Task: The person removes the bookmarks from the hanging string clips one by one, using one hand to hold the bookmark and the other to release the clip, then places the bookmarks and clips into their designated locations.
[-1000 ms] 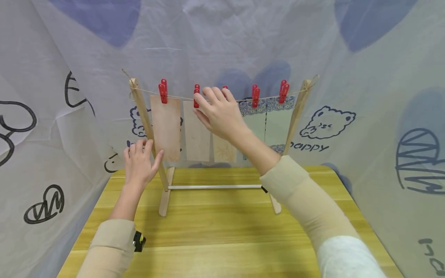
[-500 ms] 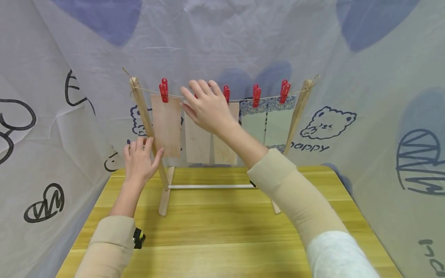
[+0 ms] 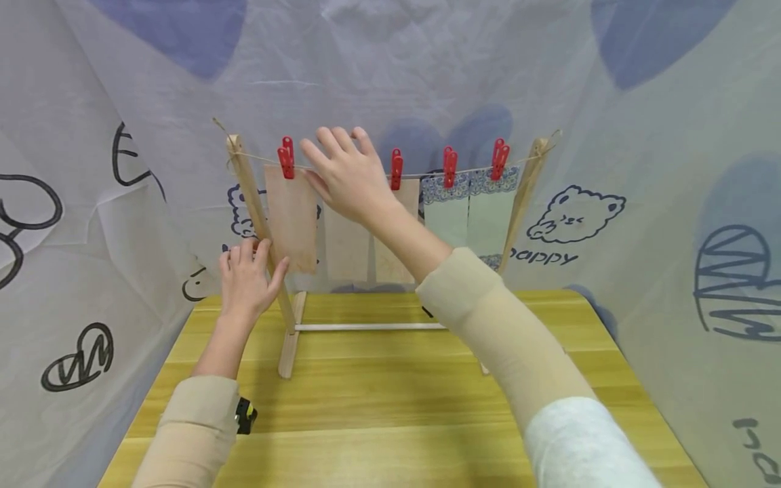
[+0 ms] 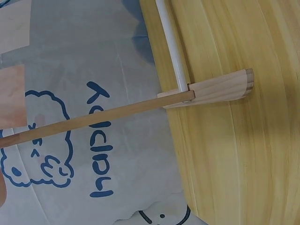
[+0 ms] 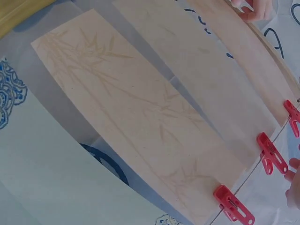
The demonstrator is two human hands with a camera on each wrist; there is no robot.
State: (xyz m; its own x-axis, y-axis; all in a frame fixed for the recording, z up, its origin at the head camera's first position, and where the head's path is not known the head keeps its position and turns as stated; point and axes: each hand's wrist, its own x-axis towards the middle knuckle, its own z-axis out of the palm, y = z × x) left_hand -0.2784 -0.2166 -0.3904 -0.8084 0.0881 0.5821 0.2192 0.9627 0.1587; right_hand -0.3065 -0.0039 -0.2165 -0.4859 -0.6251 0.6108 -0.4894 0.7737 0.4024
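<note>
Red pegs (image 3: 396,169) on a string (image 5: 247,175), upper middle; right hand (image 3: 350,175) kinda hovers there, fingers loose, nothing held. Left hand (image 3: 245,283) lightly grips a wooden post (image 3: 251,193), centre-left.

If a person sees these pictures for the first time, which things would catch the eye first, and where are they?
Probably the red clips first, in a row along the string between two posts. Next come the right hand, raised in front of the string near the second clip from the left, and the left hand by the left post. The two blue-banded papers also stand out, hanging at the row's right end.
</note>
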